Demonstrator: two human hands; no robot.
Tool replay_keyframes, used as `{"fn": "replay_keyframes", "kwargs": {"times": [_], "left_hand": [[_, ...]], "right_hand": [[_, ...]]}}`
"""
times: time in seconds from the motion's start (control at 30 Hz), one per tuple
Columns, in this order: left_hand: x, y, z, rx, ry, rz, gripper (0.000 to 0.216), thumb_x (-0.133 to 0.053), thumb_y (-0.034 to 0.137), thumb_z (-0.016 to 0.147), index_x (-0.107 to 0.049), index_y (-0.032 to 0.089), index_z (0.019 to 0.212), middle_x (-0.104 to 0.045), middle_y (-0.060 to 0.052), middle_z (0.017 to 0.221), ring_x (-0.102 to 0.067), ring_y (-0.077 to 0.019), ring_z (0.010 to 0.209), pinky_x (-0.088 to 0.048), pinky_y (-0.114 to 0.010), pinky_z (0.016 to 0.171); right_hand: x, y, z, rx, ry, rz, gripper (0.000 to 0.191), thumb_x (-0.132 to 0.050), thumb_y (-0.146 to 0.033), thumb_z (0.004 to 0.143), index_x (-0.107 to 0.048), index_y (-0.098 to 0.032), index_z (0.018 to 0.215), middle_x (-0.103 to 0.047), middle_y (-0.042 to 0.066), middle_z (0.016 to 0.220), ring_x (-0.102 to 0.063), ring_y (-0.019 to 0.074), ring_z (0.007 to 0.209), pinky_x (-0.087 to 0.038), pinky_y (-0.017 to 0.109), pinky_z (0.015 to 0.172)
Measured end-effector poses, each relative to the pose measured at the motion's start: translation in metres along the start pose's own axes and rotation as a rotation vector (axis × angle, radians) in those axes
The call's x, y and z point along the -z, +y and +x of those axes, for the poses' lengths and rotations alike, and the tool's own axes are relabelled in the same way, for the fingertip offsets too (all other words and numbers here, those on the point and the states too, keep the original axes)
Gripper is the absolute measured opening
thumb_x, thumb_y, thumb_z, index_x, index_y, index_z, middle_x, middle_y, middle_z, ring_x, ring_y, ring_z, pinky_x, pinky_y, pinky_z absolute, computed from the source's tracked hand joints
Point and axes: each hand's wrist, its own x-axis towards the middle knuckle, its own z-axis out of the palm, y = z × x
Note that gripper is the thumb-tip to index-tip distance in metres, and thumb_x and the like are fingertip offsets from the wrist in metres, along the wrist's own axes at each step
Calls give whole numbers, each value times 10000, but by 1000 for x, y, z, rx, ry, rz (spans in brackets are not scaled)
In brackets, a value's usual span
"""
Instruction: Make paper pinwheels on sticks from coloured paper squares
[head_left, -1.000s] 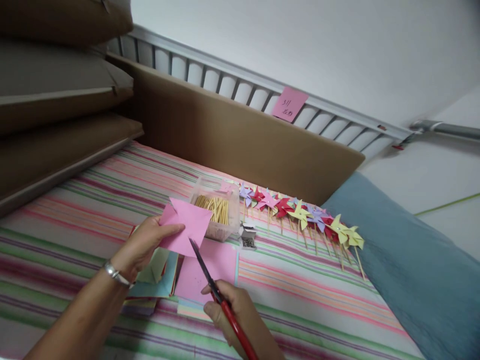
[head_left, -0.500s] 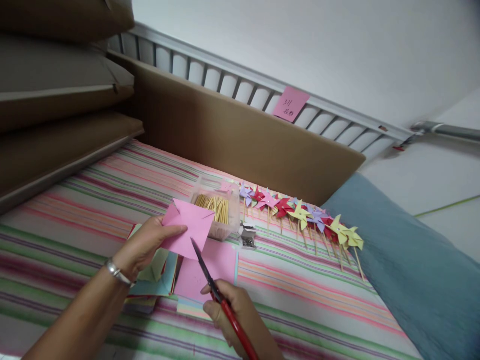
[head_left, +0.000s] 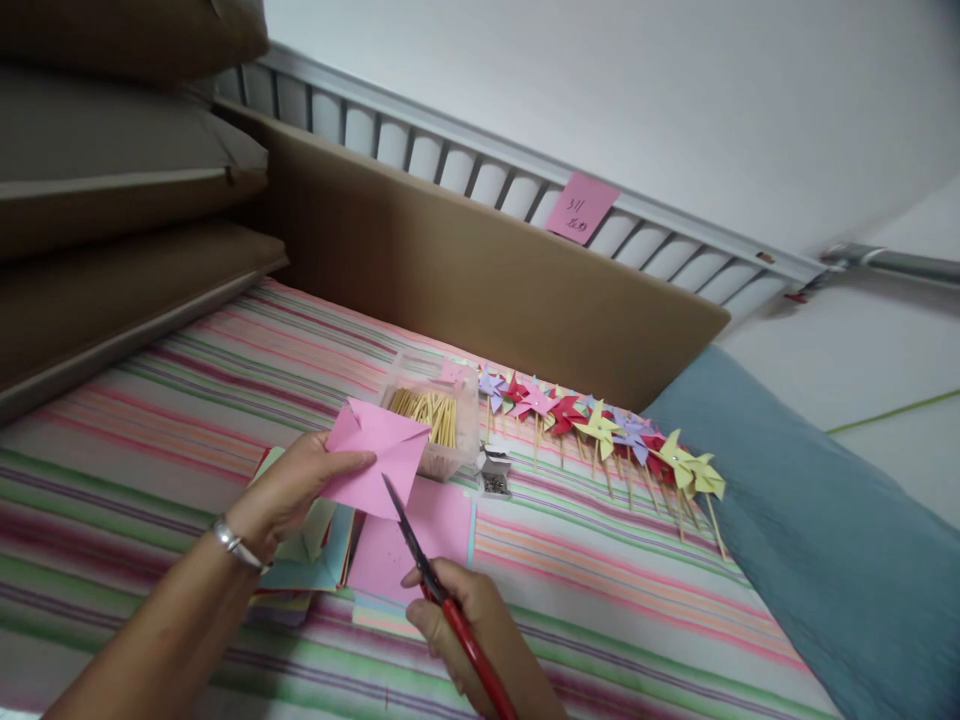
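Pink paper square (head_left: 394,455), one: lower centre of frame, slit corners, pinched in left hand's (head_left: 296,478) fingers. Red-handled scissors (head_left: 471,645), one: gripped by right hand (head_left: 491,620), blade-spread hard to tell. Step, presumably: slitting corners. Next cut calls for steady paper.

My single view comes from the camera on my head, looking forward and down. It is near enough that my bare left fingers (head_left: 349,462) and right fingers (head_left: 427,622) show below centre, over the pink, green and white striped cloth (head_left: 637,570). Beyond, the long white slatted radiator (head_left: 491,185) runs aslant, falling rightward.
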Motion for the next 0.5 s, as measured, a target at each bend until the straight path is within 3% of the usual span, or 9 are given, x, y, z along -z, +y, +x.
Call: {"fn": "replay_keyframes", "kwargs": {"times": [0.5], "left_hand": [[0,-1,2,18,-12,-18,197,-782,226,608,-733,144,780,-749,-54,743,-653,-158,621,-475,-210,575]], "right_hand": [[-3,5,3,-31,19,34,208,-614,-312,762,-643,-166,907,-459,-47,563,-432,86,481,-317,185,446]]}}
